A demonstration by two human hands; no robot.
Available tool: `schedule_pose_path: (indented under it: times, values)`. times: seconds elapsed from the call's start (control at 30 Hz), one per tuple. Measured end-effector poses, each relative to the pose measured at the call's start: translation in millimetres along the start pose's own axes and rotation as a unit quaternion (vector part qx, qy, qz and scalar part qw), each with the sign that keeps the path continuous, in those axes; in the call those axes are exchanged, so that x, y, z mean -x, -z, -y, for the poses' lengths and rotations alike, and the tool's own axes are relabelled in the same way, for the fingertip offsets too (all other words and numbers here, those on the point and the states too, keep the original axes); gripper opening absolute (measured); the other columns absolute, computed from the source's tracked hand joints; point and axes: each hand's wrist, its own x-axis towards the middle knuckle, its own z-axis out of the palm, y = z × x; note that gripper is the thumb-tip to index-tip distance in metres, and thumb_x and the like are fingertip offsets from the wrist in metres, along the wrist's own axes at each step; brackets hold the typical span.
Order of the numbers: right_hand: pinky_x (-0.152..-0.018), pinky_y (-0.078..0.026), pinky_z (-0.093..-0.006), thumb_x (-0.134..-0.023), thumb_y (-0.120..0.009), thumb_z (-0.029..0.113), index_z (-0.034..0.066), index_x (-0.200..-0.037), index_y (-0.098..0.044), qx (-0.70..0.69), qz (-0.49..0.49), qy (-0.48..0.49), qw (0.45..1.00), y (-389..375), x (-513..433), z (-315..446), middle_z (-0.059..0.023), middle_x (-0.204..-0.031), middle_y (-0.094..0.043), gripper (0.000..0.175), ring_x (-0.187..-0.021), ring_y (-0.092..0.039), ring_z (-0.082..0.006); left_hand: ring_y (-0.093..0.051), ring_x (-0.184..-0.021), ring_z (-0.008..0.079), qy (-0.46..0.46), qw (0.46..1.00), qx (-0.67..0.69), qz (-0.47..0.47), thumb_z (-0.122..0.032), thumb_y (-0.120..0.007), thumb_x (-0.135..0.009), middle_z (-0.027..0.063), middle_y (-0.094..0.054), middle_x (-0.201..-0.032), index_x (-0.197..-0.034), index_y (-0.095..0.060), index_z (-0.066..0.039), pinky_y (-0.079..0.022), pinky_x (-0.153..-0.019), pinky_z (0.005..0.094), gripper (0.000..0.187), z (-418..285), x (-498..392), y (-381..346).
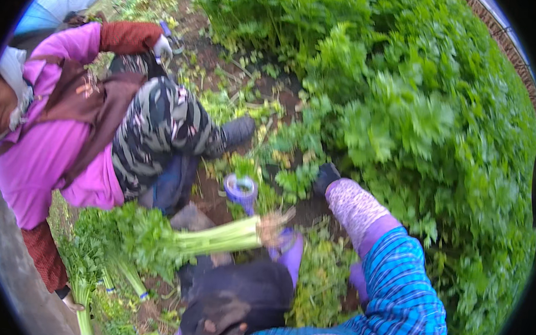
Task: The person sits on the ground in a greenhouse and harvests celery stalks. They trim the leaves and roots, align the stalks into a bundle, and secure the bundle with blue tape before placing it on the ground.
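My right hand, in a dark glove, reaches into the base of the standing celery; its fingers are partly hidden. What looks like my left hand, dark-gloved, is low at the bottom edge by my dark-trousered knee; its grip is unclear. A slightly blurred celery bunch with its roots showing extends across in front of my knee, its roots near my purple boot. Beyond it is a round purple tool with a handle, perhaps a tape dispenser.
At left, a co-worker in pink holds a celery bunch bound with blue tape; their other gloved hand is near the far plants. Taped celery bunches lie between us. Loose leaves cover the soil around my boots. A concrete strip runs along the left.
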Motion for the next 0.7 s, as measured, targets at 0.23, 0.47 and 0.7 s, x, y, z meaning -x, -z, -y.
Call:
schedule_pose_path:
  times: [0.23, 0.47, 0.7]
  values:
    - [-0.087, -0.055, -0.0513, -0.089, -0.059, 0.033, 0.0147, -0.094, -0.079, -0.052, 0.035, -0.131, 0.989, -15.3, -98.6, -110.2, -0.0146, -0.105, -0.076, 0.027, -0.096, -0.073, -0.0337, -0.071, -0.091, 0.041, -0.001, 0.994, -0.106, 0.038, -0.003, -0.074, -0.086, 0.0228, -0.072, -0.104, -0.134, -0.052, -0.003, -0.057, -0.085, 0.0551, 0.052, 25.8, -12.1, -10.4]
    - [-0.083, -0.056, -0.0498, -0.092, -0.058, 0.036, 0.015, -0.093, -0.077, -0.037, 0.061, -0.114, 0.991, -20.2, -55.7, -91.1, -0.0153, -0.101, -0.076, 0.028, -0.092, -0.073, -0.0342, -0.071, -0.093, 0.0427, -0.034, 0.989, -0.141, 0.017, -0.003, -0.075, -0.085, 0.0229, -0.072, -0.109, -0.127, -0.061, -0.009, -0.056, -0.085, 0.057, 0.045, 6.5, 3.2, 10.9]
    - [-0.079, -0.056, -0.0484, -0.094, -0.056, 0.038, 0.0153, -0.092, -0.075, 0.056, 0.159, 0.042, 0.985, -7.1, 119.3, -21.5, -0.016, -0.098, -0.076, 0.03, -0.087, -0.073, -0.0346, -0.071, -0.08, 0.0334, -0.092, 0.988, -0.114, -0.052, 0.004, -0.069, -0.092, 0.02, -0.07, -0.104, -0.139, -0.055, -0.004, -0.059, -0.07, 0.0409, 0.05, -27.4, 13.8, 13.8]
